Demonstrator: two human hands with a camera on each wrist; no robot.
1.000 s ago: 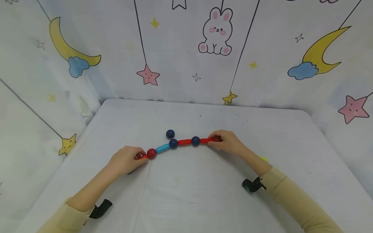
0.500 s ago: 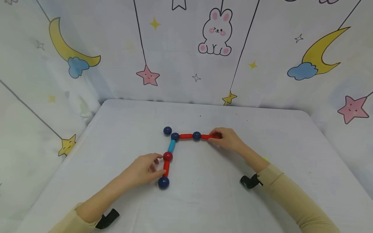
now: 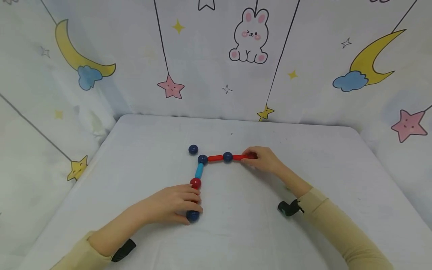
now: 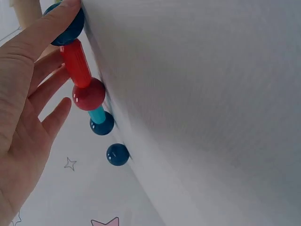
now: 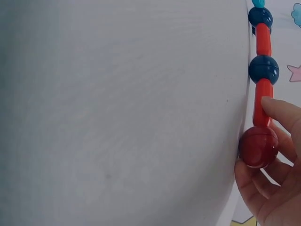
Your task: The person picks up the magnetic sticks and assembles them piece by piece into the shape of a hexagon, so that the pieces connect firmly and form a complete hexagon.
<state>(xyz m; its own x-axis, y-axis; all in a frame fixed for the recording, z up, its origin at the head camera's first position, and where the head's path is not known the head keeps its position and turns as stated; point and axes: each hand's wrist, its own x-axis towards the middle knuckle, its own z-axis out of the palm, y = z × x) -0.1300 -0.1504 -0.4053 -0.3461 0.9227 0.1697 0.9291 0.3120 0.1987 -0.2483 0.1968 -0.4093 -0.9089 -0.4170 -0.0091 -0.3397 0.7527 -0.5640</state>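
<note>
A chain of balls and short rods lies bent on the white table. My left hand [image 3: 172, 204] is at its near end, thumb and index finger around a dark blue ball [image 4: 70, 26], other fingers reaching over a red rod [image 4: 75, 63]. Beyond come a red ball [image 3: 195, 183], a light blue rod [image 3: 199, 171] and a dark blue corner ball [image 3: 203, 159]. From there the chain runs right through a red rod [image 3: 215, 158] and a dark blue ball [image 3: 227, 156]. My right hand [image 3: 261, 159] pinches the last red rod [image 5: 262, 101], fingers also touching the red end ball [image 5: 258, 147].
A loose dark blue ball [image 3: 193, 149] sits just behind the corner ball, apart from it in the head view. The white table [image 3: 270, 232] meets a printed cloth backdrop [image 3: 209, 67] behind. Black wrist cameras [image 3: 289, 208] hang under both forearms.
The left part of the chain has swung toward me, making a corner. My left hand moved right and nearer, loosened, then took the blue end ball. My right hand shifted slightly away.
</note>
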